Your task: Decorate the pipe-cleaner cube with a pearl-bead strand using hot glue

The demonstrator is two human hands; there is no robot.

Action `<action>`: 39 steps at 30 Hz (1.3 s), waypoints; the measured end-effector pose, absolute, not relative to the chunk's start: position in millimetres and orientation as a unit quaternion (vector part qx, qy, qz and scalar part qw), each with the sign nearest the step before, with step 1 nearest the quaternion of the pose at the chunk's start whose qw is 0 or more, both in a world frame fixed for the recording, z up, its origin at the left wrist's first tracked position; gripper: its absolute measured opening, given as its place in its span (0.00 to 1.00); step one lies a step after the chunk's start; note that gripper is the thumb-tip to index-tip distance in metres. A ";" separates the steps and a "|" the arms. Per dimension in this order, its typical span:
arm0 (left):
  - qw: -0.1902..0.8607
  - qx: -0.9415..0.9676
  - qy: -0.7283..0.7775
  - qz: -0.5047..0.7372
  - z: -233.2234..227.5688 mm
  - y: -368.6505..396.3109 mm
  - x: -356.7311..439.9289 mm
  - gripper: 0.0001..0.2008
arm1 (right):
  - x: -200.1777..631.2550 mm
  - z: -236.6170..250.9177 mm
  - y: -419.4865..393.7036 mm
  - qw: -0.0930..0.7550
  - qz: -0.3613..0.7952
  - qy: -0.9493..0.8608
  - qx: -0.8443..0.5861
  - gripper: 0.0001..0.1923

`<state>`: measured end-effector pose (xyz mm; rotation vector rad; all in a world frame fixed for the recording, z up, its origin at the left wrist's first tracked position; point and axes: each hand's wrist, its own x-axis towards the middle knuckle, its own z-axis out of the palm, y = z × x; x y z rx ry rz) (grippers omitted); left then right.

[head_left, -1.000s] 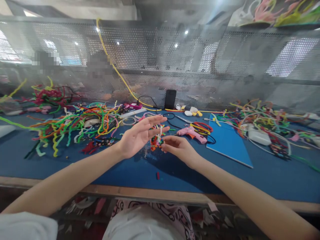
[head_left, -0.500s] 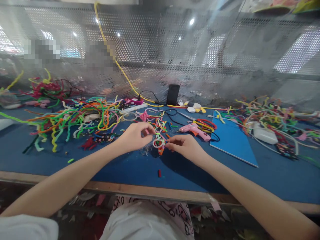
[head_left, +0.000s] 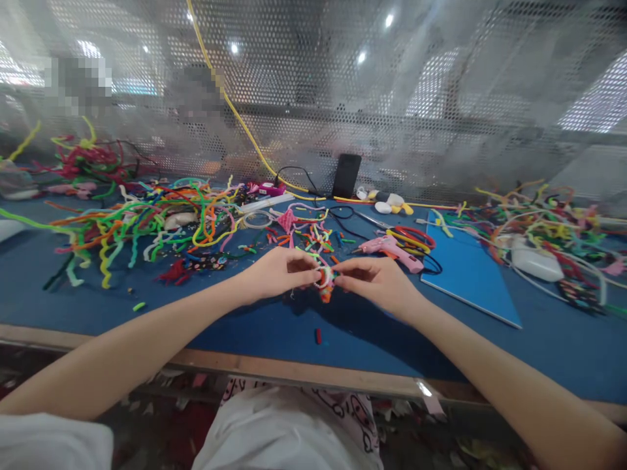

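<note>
My left hand (head_left: 279,273) and my right hand (head_left: 379,282) meet over the blue table mat (head_left: 274,329). Between their fingertips they pinch a small pipe-cleaner piece (head_left: 325,281), a bundle of white, orange and green fuzzy wire. Both hands grip it, the left from the left side, the right from the right. A short red scrap (head_left: 318,336) lies on the mat just below the hands.
A big tangle of coloured pipe cleaners (head_left: 142,225) covers the left of the table, another pile (head_left: 548,228) the right. A pink glue gun (head_left: 389,248), a blue sheet (head_left: 467,274), a black phone (head_left: 346,175) and a perforated metal screen (head_left: 392,111) stand behind.
My left hand was spread open a second ago; it has closed onto the pipe-cleaner piece and met the right hand. The piece has turned from hanging to being pinched on both sides.
</note>
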<state>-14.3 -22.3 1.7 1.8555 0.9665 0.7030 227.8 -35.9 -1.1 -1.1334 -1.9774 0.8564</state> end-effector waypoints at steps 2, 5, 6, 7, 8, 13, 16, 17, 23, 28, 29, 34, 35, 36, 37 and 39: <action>0.521 0.722 0.335 0.308 0.6 -20.6 -15.0 0.17 | 227.9 0.8 -36.1 0.365 0.412 -0.703 -0.450 0.19; 0.521 0.719 0.285 0.361 -3.2 -21.0 -14.4 0.31 | 226.9 2.0 -37.4 0.398 0.490 -0.642 -0.435 0.20; 0.509 0.720 0.283 0.378 -4.5 -21.8 -13.8 0.32 | 226.3 2.0 -38.2 0.403 0.505 -0.630 -0.430 0.20; 0.498 0.720 0.283 0.392 -5.5 -22.8 -13.1 0.30 | 225.5 2.1 -39.3 0.406 0.515 -0.623 -0.426 0.19; 0.494 0.718 0.282 0.402 -6.3 -23.9 -12.3 0.28 | 224.6 2.4 -40.5 0.409 0.519 -0.620 -0.424 0.19; 0.534 0.676 0.262 0.435 -6.5 -26.0 -10.3 0.22 | 222.1 8.4 -49.4 0.424 0.482 -0.645 -0.414 0.21; 0.539 0.673 0.224 0.454 -7.0 -24.7 -10.9 0.20 | 223.1 12.6 -55.2 0.431 0.421 -0.690 -0.401 0.24; 0.532 0.682 0.205 0.458 -7.3 -24.1 -11.2 0.20 | 223.6 13.6 -56.7 0.434 0.387 -0.712 -0.393 0.24; 0.479 0.720 0.135 0.484 -6.9 -25.1 -12.5 0.15 | 228.0 16.7 -57.7 0.461 0.142 -0.831 -0.279 0.12; 0.417 0.736 0.140 0.515 -3.2 -31.0 -12.6 0.14 | 231.8 14.4 -56.6 0.452 0.071 -0.863 -0.213 0.15; 0.408 0.740 0.135 0.517 -2.7 -31.6 -12.8 0.13 | 232.3 12.9 -56.7 0.453 0.073 -0.864 -0.208 0.16; 0.391 0.756 0.141 0.506 -3.6 -29.7 -14.8 0.12 | 232.5 6.7 -57.6 0.471 0.117 -0.841 -0.239 0.33; 0.394 0.755 0.143 0.504 -4.3 -29.0 -14.9 0.13 | 232.3 7.4 -57.7 0.471 0.108 -0.843 -0.237 0.33; 0.397 0.754 0.142 0.503 -4.9 -28.3 -14.9 0.13 | 232.2 8.7 -57.9 0.469 0.094 -0.847 -0.232 0.31; 0.399 0.754 0.142 0.503 -5.5 -27.9 -14.8 0.13 | 232.1 10.4 -58.1 0.465 0.078 -0.853 -0.222 0.28; 0.397 0.756 0.138 0.502 -5.9 -27.5 -14.5 0.13 | 232.1 13.8 -58.3 0.453 0.063 -0.865 -0.205 0.22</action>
